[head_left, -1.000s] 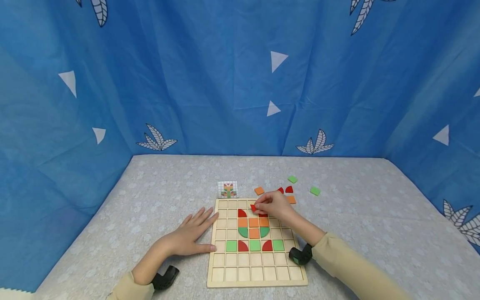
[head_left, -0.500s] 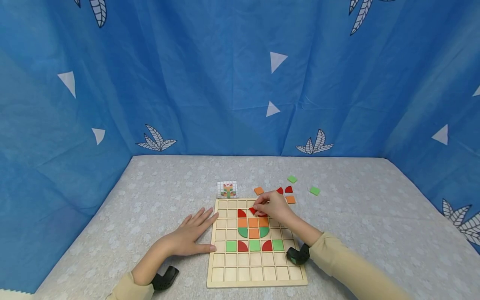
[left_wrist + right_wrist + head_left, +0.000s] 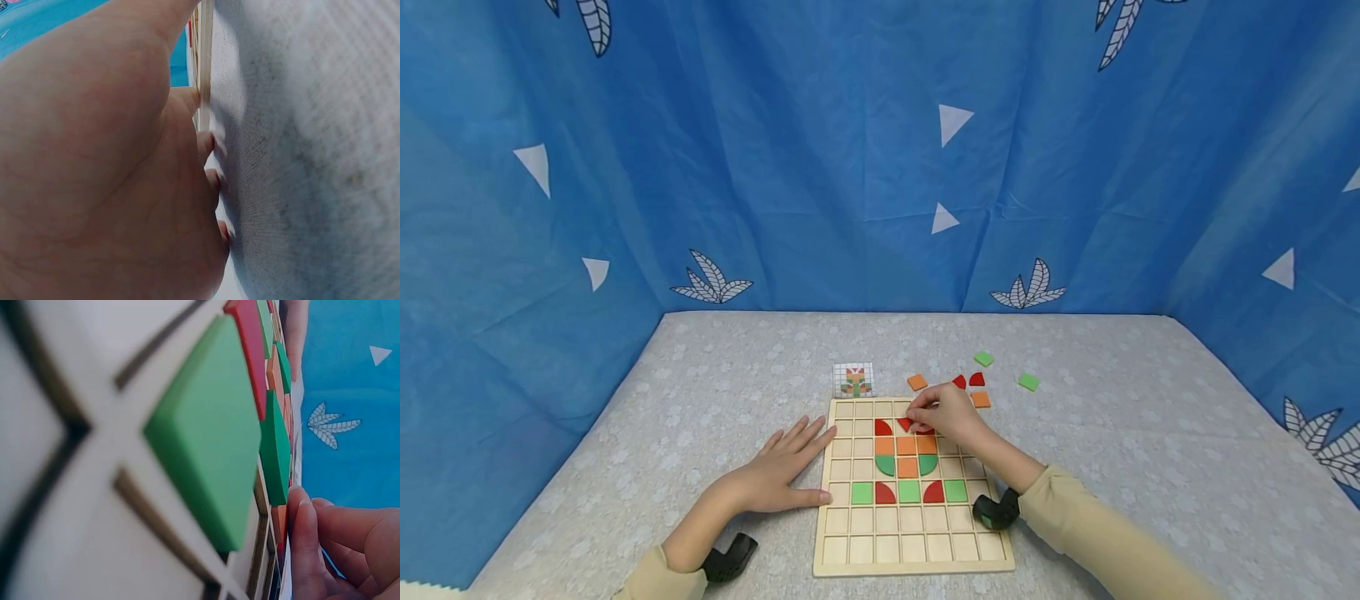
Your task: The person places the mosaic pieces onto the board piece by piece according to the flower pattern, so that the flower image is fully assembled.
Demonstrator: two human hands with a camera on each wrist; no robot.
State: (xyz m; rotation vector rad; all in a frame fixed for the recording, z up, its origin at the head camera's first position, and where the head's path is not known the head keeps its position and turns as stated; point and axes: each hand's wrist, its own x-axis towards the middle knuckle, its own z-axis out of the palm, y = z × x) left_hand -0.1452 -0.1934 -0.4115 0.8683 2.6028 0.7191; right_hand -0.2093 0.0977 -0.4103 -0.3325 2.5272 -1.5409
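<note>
A square wooden grid board (image 3: 913,547) lies on the table, with red, orange and green tiles in several of its cells. Near its far side, my right hand (image 3: 946,414) pinches a red triangular tile (image 3: 904,424) at the cell between two red quarter-round tiles. The right wrist view shows thumb and fingertips (image 3: 300,509) close together low over the board; the tile is hidden there. My left hand (image 3: 782,473) lies flat with fingers spread, thumb and forefinger touching the board's left edge (image 3: 205,69).
A small pattern card (image 3: 853,380) lies behind the board. Loose orange (image 3: 917,382), red (image 3: 977,379) and light green tiles (image 3: 1028,382) are scattered behind and to the right. A blue curtain (image 3: 865,167) closes off the table's back and sides.
My right hand has brought the red triangular tile slightly toward me and down, over the cell between the red quarter-rounds. My left hand stays in place.
</note>
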